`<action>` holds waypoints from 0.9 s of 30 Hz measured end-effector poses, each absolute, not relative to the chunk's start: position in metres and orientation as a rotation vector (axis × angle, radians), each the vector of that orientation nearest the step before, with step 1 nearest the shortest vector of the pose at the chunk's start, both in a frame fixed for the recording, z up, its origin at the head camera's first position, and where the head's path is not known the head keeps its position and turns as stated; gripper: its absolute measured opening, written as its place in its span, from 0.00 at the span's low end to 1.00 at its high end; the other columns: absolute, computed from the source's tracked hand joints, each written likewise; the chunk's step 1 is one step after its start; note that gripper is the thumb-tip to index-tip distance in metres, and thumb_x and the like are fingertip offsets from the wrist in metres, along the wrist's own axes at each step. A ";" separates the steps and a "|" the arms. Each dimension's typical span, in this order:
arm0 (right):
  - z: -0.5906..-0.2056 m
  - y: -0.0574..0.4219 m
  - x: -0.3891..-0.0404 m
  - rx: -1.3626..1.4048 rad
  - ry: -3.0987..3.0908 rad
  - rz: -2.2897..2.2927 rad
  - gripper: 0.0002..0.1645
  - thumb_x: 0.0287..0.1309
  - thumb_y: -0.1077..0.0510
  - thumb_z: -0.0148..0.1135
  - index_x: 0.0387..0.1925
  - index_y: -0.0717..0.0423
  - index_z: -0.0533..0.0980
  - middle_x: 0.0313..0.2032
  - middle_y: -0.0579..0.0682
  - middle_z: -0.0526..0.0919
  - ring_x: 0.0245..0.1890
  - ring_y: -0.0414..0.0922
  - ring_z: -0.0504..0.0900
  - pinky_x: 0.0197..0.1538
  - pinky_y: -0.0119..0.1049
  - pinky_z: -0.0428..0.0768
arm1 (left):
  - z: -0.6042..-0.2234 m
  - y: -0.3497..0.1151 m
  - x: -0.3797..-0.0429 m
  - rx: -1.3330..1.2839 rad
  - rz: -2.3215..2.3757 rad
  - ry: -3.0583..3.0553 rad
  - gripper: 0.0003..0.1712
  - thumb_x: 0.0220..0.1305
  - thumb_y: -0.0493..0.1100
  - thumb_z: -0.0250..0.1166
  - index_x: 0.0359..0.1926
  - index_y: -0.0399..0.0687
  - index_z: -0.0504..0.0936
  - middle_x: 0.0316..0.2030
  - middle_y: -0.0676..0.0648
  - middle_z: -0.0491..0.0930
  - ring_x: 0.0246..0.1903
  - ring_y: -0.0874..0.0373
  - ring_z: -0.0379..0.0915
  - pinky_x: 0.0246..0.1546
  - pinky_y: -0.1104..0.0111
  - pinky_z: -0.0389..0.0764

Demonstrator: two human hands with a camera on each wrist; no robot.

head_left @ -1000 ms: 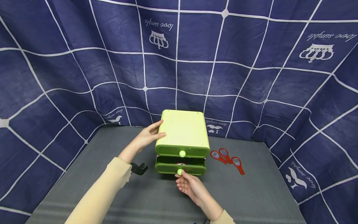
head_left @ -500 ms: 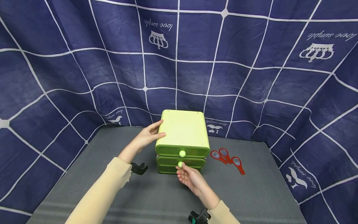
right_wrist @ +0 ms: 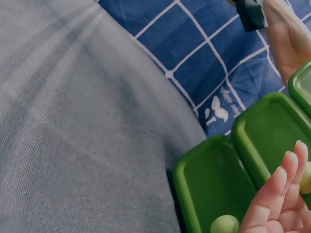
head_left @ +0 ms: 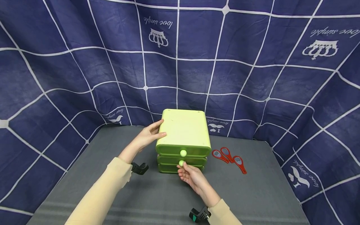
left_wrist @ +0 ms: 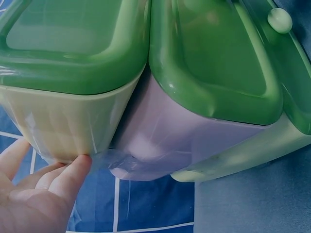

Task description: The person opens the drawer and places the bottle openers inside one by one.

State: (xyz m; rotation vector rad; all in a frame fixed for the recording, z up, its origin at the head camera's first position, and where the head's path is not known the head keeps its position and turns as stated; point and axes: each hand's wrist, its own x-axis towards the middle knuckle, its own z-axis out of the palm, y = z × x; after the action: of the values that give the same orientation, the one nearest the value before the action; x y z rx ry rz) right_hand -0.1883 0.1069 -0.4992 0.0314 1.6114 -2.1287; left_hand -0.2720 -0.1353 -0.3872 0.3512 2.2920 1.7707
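A small cabinet with a pale yellow-green top (head_left: 184, 128) and stacked green drawers stands in the middle of the table. My left hand (head_left: 146, 137) rests against the cabinet's left side, thumb at the top edge. In the left wrist view its fingertips touch the cream side wall (left_wrist: 63, 114). At the front, my right hand (head_left: 195, 179) pinches the round knob (head_left: 181, 163) of the middle drawer (head_left: 168, 160), which is pushed in. The right wrist view shows its other fingers extended beside that knob (right_wrist: 306, 179); the thumb is hidden there. Above is the top drawer's knob (head_left: 183, 153).
Red paddle-shaped things with round grey heads (head_left: 238, 161) lie right of the cabinet on the grey tabletop (head_left: 253, 193). A blue cloth with white lines (head_left: 197, 75) hangs behind and at the sides. Each wrist wears a black strap (head_left: 139, 168).
The middle drawer, standing out a second ago, has gone back into the cabinet as my right hand pushed its knob away from me. My left hand has stayed on the cabinet's side.
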 end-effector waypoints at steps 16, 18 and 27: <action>-0.506 0.110 -0.190 -0.012 1.610 -2.087 0.36 0.72 0.40 0.50 0.62 0.68 0.70 0.35 0.42 0.80 0.36 0.35 0.78 0.42 0.27 0.79 | -0.386 -0.135 -0.273 0.345 1.782 2.288 0.46 0.66 0.49 0.66 0.78 0.55 0.51 0.78 0.47 0.47 0.77 0.50 0.44 0.75 0.54 0.56; -0.507 0.111 -0.189 -0.023 1.608 -2.076 0.37 0.71 0.39 0.51 0.63 0.68 0.69 0.35 0.43 0.80 0.36 0.36 0.78 0.43 0.27 0.79 | -0.386 -0.136 -0.273 0.341 1.777 2.293 0.46 0.67 0.49 0.66 0.78 0.55 0.51 0.78 0.46 0.47 0.77 0.50 0.44 0.75 0.53 0.56; -0.520 0.120 -0.177 -0.015 1.680 -1.910 0.31 0.71 0.45 0.54 0.60 0.68 0.72 0.34 0.41 0.82 0.33 0.33 0.81 0.38 0.26 0.80 | -0.387 -0.135 -0.274 0.336 1.794 2.297 0.46 0.66 0.49 0.67 0.78 0.54 0.52 0.78 0.46 0.48 0.76 0.49 0.46 0.75 0.54 0.57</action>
State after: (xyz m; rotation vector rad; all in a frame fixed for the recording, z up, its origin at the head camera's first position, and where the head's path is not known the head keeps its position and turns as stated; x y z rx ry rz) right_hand -0.1772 0.1198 -0.5203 -0.0150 1.6804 -1.9099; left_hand -0.2736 -0.1347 -0.3874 0.3358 2.2971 1.7935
